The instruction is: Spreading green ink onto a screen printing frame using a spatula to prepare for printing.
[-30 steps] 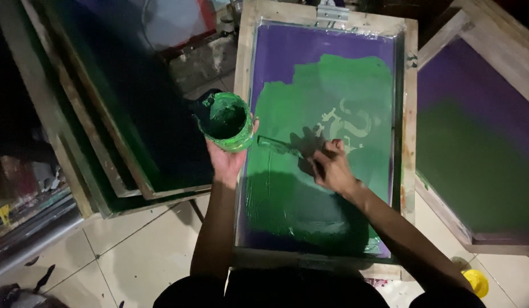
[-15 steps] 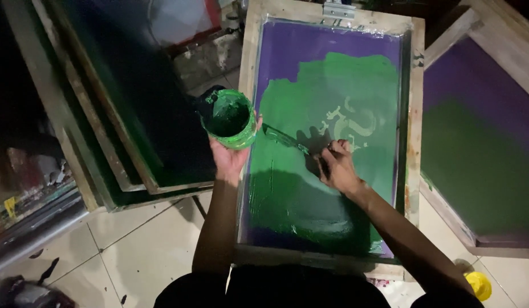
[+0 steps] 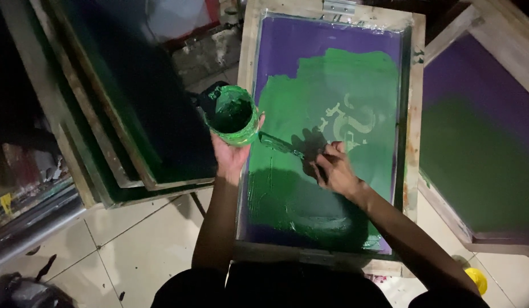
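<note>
My left hand [image 3: 230,157] holds the green cup [image 3: 231,116]; my right hand [image 3: 333,171] grips a spatula [image 3: 281,145] over the screen [image 3: 333,137]. I judge green ink [image 3: 310,188] covers most; purple remains beyond and below my hands.

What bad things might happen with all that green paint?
The left hand holds the paint cup at the left edge of the wooden screen frame, partly over the tiled floor; if it tips, paint might spill there. The right hand works a green-coated spatula just above wet paint, so fingers may get smeared. Paint pushed over the pale design could seep through it.
</note>
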